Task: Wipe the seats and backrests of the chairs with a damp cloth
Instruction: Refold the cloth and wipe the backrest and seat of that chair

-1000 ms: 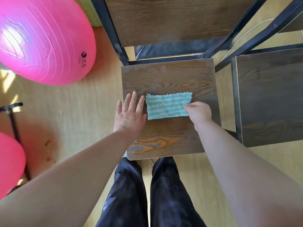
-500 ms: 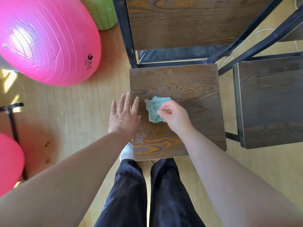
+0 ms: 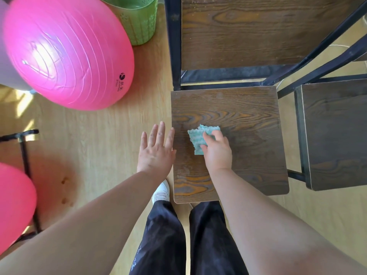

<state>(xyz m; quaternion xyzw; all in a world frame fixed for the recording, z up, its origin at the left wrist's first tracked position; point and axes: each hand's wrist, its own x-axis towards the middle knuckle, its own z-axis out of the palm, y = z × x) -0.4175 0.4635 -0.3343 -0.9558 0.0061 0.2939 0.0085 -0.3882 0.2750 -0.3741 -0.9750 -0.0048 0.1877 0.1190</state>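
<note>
The right hand [image 3: 217,149] grips a teal, wavy-patterned cloth [image 3: 196,136], its fingers curled over the bunched fabric so that only the cloth's left and upper parts show. The cloth lies on the dark wood-grain seat [image 3: 248,120] of the nearer chair, left of the seat's middle. The left hand [image 3: 155,153] is spread flat, palm down, with its fingers straight and a little apart and nothing in its hold. It sits mostly over the floor [image 3: 99,145], its thumb side reaching the seat's left edge; whether it touches the seat cannot be told. Beyond the seat rises the chair's backrest [image 3: 258,32], a wood-grain panel in a black metal frame. A second chair seat [image 3: 335,132] of the same wood stands just beside the first on the right, with a narrow gap between them. A thin white cable [image 3: 337,45] lies on the floor behind the chairs. To the left, a large pink exercise ball [image 3: 65,54] rests on the pale wooden floor, with a green plastic basket [image 3: 139,18] behind it near the backrest's frame. Part of a second pink ball [image 3: 14,205] shows at the left edge, next to a black metal stand [image 3: 23,151]. The person's black trousers [image 3: 162,245] and one white shoe [image 3: 161,192] show at the near edge of the seat.
</note>
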